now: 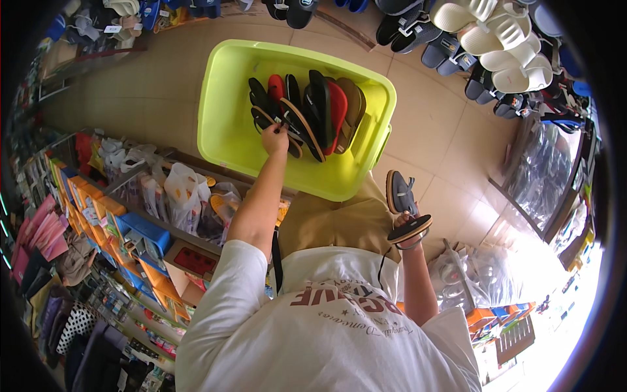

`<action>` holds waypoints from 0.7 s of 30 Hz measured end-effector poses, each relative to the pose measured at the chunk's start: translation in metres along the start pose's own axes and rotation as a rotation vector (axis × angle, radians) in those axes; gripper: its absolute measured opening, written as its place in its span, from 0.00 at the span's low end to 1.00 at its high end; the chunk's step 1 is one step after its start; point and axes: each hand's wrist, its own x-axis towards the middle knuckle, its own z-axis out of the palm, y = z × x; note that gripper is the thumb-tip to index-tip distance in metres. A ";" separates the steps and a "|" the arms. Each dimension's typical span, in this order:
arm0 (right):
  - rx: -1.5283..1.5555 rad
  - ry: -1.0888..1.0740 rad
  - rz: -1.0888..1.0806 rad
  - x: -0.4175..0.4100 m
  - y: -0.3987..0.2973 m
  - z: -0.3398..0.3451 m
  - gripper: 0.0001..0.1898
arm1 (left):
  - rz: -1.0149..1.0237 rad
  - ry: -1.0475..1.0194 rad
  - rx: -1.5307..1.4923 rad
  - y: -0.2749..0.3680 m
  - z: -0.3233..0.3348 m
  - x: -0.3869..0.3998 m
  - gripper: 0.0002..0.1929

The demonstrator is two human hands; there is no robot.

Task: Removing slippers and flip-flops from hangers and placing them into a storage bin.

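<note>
A lime-green plastic bin stands before me with several flip-flops in it. My left hand reaches inside, its fingers pinched on a black flip-flop with a tan sole edge. Beside those fingers leans another black flip-flop with a tan rim. Black, red and brown ones stand farther right, among them a red flip-flop and a brown flip-flop. Outside the bin, my right hand grips a pair of dark flip-flops with tan-edged soles; the sandals partly hide its fingers.
Cream clogs and dark slides hang at the upper right. A low shelf of plastic-bagged goods runs along my left. Clear-wrapped goods sit near my right elbow. Beige floor tiles surround the bin.
</note>
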 end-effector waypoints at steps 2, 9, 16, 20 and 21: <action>0.029 -0.021 0.007 0.000 0.000 0.005 0.32 | -0.051 0.001 -0.072 0.003 -0.007 -0.004 0.17; 0.026 -0.041 0.069 0.009 -0.006 0.012 0.33 | 0.216 0.110 -0.147 0.030 -0.065 -0.057 0.16; 0.018 -0.202 0.070 0.030 -0.008 0.007 0.29 | 0.493 0.298 -0.220 0.083 -0.191 -0.113 0.10; -0.053 -0.314 0.082 0.042 -0.012 -0.004 0.27 | 0.568 0.348 -0.001 0.088 -0.260 -0.125 0.09; -0.058 -0.319 0.089 0.043 -0.013 -0.004 0.27 | 0.561 0.360 0.099 0.090 -0.274 -0.127 0.09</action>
